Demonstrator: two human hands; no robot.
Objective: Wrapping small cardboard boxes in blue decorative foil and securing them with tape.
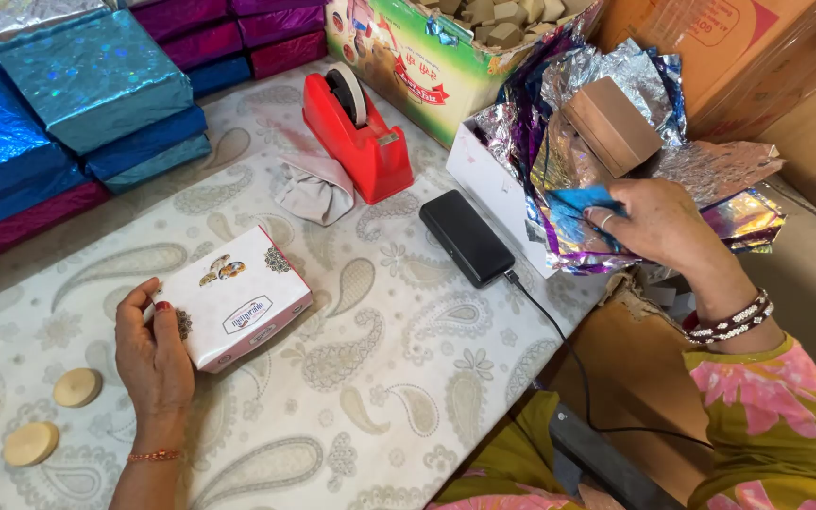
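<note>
Fingers (606,219) pinch crinkled blue foil (573,203); left hand (151,354) grips glossy box (233,296).

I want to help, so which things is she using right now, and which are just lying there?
In use:
- small white printed cardboard box, in left hand grip
- shiny blue foil sheet, pinched by right hand

Lying about:
- red plastic tape dispenser
- black flat phone
- round wooden discs
- crumpled grey cloth

The worktop (351,397) wears a paisley cloth and carries a white printed box (238,297), a red tape dispenser (356,132), a black phone (466,237), round wooden discs (30,442) and stacked foil-wrapped boxes (87,80).
</note>
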